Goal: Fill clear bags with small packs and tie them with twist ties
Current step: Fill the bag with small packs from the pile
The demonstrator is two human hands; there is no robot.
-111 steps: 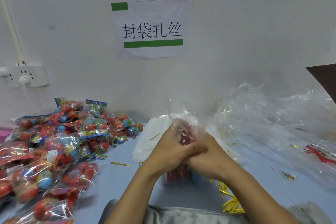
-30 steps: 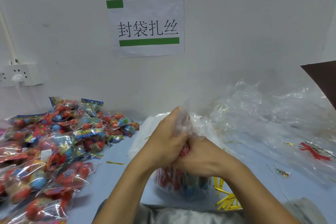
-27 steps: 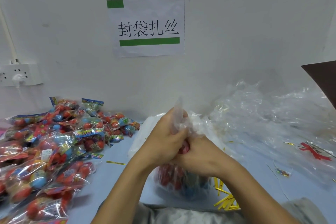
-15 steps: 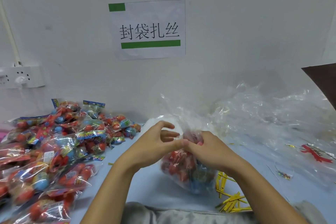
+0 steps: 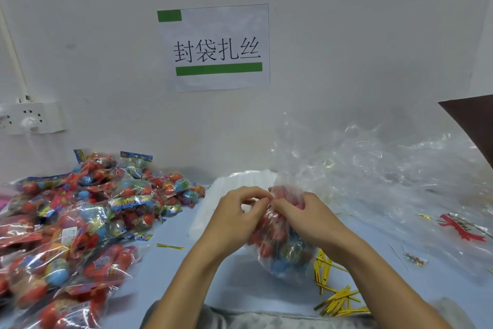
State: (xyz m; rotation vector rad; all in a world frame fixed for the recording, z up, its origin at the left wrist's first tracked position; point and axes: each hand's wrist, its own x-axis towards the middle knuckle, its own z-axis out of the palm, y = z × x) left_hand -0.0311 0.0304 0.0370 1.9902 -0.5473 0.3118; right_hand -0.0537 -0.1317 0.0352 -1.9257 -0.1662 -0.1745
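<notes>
A clear bag filled with red and blue small packs rests on the light blue table in front of me. My left hand and my right hand meet at its gathered neck, fingertips pinching the plastic. The bag's loose top stands up above my fingers. Whether a twist tie sits between my fingers I cannot tell. Gold twist ties lie scattered just right of the bag, near my right forearm.
A big heap of small packs covers the table's left side. Crumpled empty clear bags pile up at the right. A single gold tie lies left of my hands. A socket strip and a paper sign hang on the wall.
My hands have loosened from a tight clasp around the bag's neck and now pinch it with fingertips. The bag has tilted and settled onto the table to the right.
</notes>
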